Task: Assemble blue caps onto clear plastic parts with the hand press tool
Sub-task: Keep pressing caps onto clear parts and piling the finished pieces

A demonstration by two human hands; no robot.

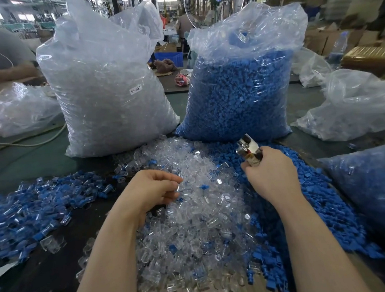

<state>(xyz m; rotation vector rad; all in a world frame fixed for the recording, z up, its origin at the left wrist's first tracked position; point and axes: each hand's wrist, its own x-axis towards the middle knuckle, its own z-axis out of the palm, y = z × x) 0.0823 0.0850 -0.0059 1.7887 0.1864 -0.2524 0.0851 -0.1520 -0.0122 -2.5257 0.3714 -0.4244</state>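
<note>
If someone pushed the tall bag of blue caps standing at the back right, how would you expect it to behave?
The bag of blue caps would probably resist a light push: it looks packed most of the way up and sits broad on the table. Its thin film would likely dent rather than slide stiffly. The open, crumpled top suggests caps might spill if it tipped.

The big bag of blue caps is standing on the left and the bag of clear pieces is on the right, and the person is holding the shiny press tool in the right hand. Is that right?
Almost. The bags are swapped: the head view shows the bag of blue caps on the right and the bag of clear pieces on the left. The right hand does grip the shiny press tool.
</note>
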